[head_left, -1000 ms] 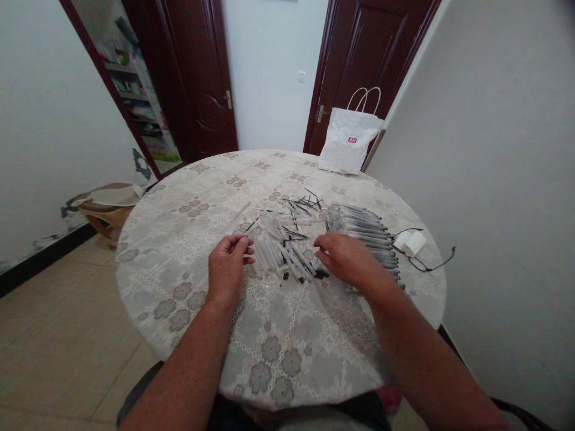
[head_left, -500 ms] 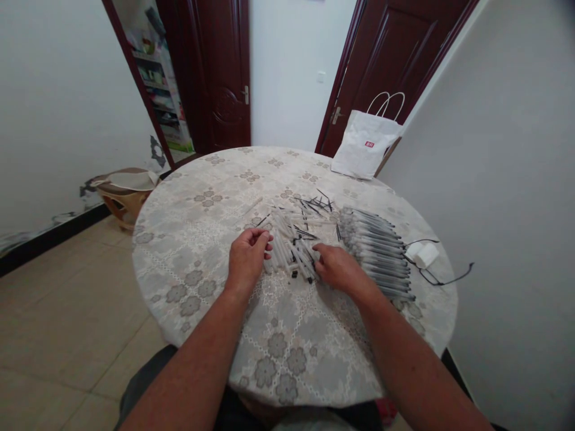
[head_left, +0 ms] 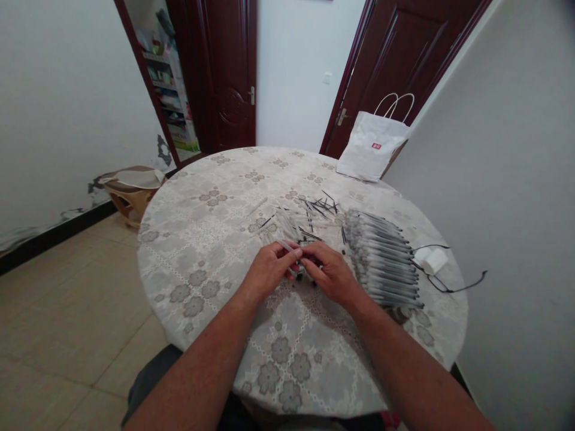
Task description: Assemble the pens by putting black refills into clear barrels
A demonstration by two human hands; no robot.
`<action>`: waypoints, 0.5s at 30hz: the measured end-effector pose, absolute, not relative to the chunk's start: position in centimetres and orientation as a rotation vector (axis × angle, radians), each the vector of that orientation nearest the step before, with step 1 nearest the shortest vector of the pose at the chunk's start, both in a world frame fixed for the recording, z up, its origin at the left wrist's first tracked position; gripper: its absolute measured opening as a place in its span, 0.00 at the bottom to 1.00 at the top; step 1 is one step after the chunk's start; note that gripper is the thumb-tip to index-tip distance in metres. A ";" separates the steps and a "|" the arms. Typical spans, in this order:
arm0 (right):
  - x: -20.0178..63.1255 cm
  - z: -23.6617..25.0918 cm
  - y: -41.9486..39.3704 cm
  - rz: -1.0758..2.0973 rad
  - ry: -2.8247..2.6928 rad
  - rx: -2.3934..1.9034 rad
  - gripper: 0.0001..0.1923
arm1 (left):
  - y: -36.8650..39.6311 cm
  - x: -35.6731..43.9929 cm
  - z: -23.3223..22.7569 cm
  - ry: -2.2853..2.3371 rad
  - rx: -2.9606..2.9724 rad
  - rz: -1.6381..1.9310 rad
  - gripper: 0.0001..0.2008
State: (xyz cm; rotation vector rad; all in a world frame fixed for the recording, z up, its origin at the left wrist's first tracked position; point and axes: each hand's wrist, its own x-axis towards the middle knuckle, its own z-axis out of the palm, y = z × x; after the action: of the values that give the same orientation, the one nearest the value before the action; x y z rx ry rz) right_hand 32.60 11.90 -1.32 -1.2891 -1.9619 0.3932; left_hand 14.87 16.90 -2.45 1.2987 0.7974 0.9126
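My left hand [head_left: 271,267] is closed on a translucent pen barrel [head_left: 284,245], whose far end sticks out past the fingers. Fingertips of my right hand [head_left: 331,270] pinch at the near end of the same barrel, touching the left fingers. Any small part between the right fingertips is hidden. Just beyond both hands lies a loose pile of clear pen barrels [head_left: 284,222], partly covered by them. Thin black refills [head_left: 321,206] are scattered behind the pile. Small black pieces [head_left: 300,277] lie under and beside the hands.
Right of my hands, a neat stack of grey pens [head_left: 389,257] lies on the round table [head_left: 188,221] with its flowered cloth. Black-framed glasses [head_left: 462,289] and a white item [head_left: 435,261] sit farther right. A white paper bag [head_left: 372,146] stands at the back; a stool [head_left: 130,191] is left.
Both hands have come together in front of the pile, and a pen barrel now shows between them. Before, they were apart at either side of the pile. The view has shifted slightly.
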 end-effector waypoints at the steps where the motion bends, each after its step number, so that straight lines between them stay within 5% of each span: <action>1: 32.6 -1.4 12.0 0.410 -1.945 -1.304 0.12 | 16.9 14.9 -2.5 0.793 1.268 0.926 0.16; 15: 36.8 -1.2 12.5 0.009 -2.123 -2.093 0.13 | 18.1 13.7 -3.2 0.857 0.807 1.149 0.17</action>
State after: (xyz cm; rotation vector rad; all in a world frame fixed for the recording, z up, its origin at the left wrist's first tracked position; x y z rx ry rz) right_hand 36.78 12.47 -1.19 -2.0932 -2.1229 0.0086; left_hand 13.73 18.14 -3.24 0.8071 0.8569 1.1494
